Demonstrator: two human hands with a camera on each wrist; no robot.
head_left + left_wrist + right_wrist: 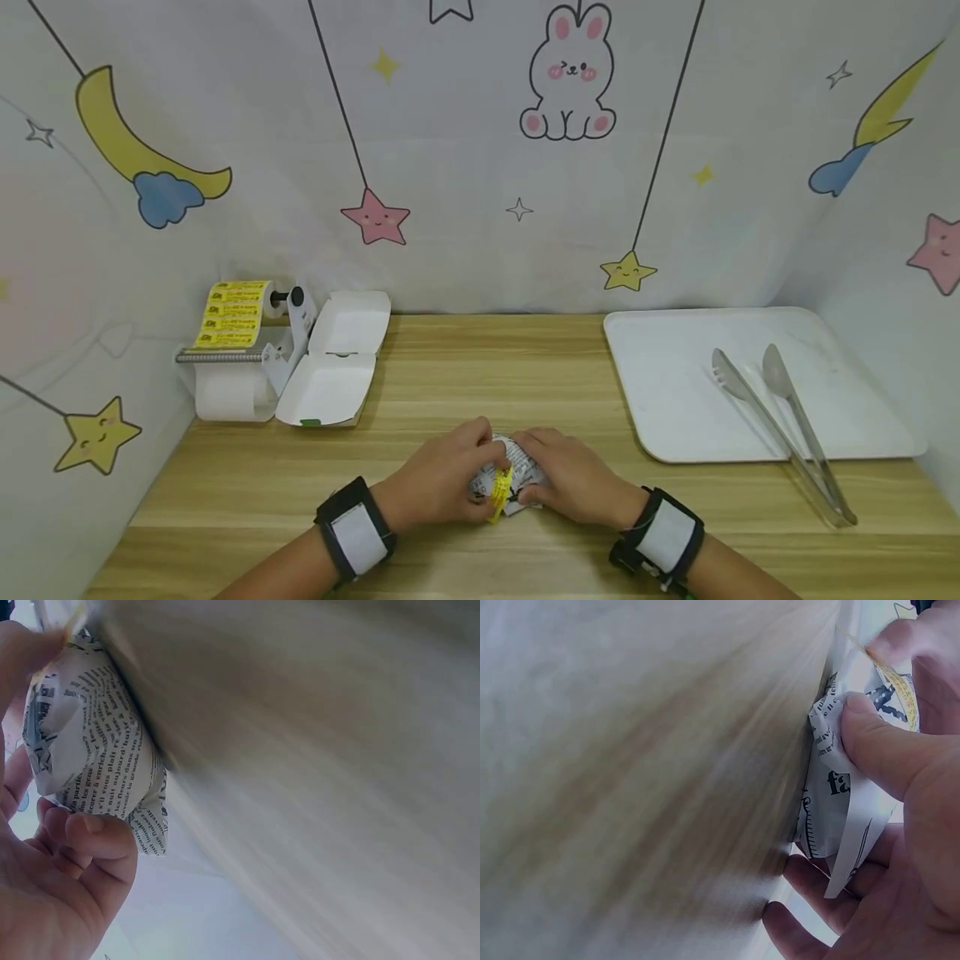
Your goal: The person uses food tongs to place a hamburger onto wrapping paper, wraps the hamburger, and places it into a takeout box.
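A small package wrapped in newsprint-patterned paper (528,475) sits on the table between both hands, its paper ends folded and creased. Across its left side runs a yellow printed sticker (500,490), one end of it sticking out past the paper. My left hand (448,477) pinches the sticker against the wrapping with thumb and forefinger. From the other side my right hand (577,477) grips the package; in the right wrist view its thumb (877,739) presses a paper fold (829,724). Whatever is inside the wrapping is hidden.
A dispenser with a roll of yellow stickers (234,310) stands at the back left, beside an open white carton (330,387). On the right lies a white tray (675,417) with metal tongs (787,433) resting across its front edge. A patterned cloth wall (465,167) closes the back.
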